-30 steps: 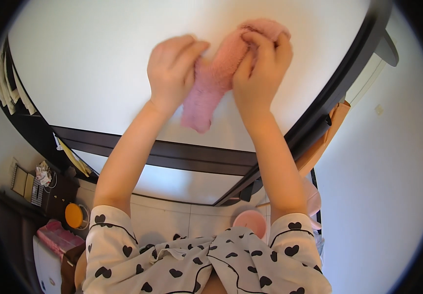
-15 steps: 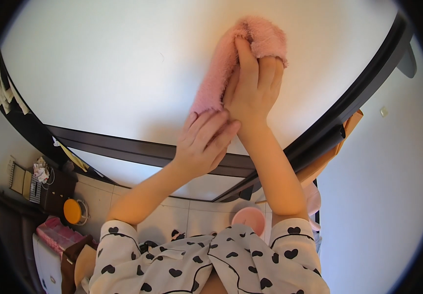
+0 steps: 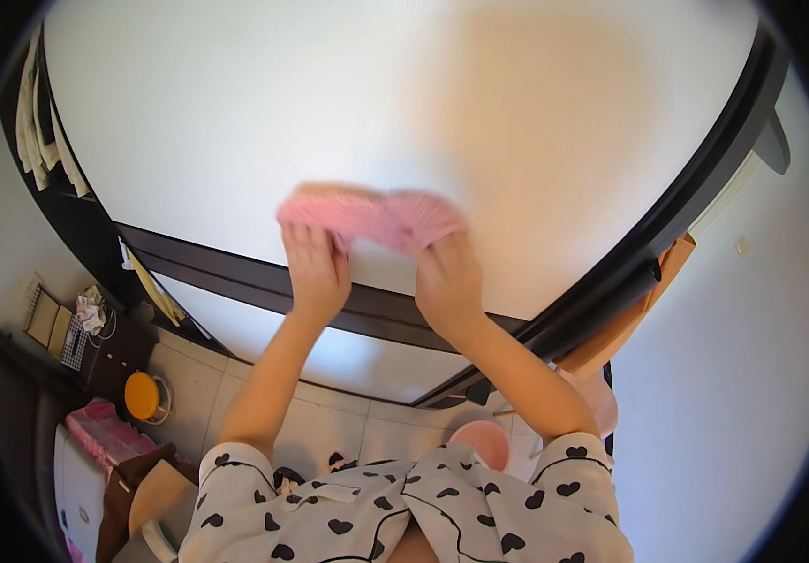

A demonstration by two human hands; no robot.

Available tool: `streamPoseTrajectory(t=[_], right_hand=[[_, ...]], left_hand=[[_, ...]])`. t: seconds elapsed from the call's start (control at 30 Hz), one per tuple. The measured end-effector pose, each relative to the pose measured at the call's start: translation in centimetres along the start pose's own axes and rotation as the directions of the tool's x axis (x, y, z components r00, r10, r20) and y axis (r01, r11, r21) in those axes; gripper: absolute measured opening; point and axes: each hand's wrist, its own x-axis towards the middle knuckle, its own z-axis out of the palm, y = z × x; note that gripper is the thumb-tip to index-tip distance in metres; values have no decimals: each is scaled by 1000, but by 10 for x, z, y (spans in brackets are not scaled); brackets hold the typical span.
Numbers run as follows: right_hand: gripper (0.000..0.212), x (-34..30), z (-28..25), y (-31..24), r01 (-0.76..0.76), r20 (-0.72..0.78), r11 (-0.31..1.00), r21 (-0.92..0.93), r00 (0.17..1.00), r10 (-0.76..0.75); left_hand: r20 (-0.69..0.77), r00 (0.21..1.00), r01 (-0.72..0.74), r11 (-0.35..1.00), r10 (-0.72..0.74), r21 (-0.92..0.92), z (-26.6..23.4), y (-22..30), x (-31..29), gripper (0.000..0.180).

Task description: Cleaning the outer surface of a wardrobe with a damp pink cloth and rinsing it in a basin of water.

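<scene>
A fluffy pink cloth (image 3: 367, 216) stretches sideways between my two hands, in front of a large white panel (image 3: 235, 122) framed in dark trim. My left hand (image 3: 316, 272) grips its left end, fingers pointing up. At the other end, my right hand (image 3: 449, 286) is closed on the cloth, part of which hangs over the fingers. The cloth is slightly blurred, and whether it touches the panel I cannot tell.
A dark horizontal bar (image 3: 226, 266) crosses the panel below my hands. On the tiled floor stand a pink basin (image 3: 481, 441) and an orange-topped stool (image 3: 142, 396). Cardboard (image 3: 634, 305) leans at the right. A dark cabinet (image 3: 113, 361) stands left.
The cloth has come down from high on the panel and turned from upright to sideways. My right hand has moved down and left, my left hand left; they are farther apart.
</scene>
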Motion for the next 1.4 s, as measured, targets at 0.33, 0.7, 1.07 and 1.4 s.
streamPoseTrajectory(t=[0.33, 0.7, 1.07, 1.4], right_hand=[[43, 159, -29, 6, 15, -468, 983, -183, 878, -100], [53, -14, 29, 5, -21, 97, 965, -261, 994, 48], [56, -22, 17, 11, 15, 153, 973, -232, 988, 22], [62, 47, -53, 61, -204, -316, 905, -374, 945, 83]], left_hand=[[-337, 832, -395, 897, 440, 196, -18, 26, 162, 30], [97, 914, -398, 917, 393, 34, 29, 3, -1, 24], [172, 942, -316, 936, 290, 157, 40, 13, -23, 30], [-82, 895, -437, 899, 438, 36, 36, 105, 114, 29]])
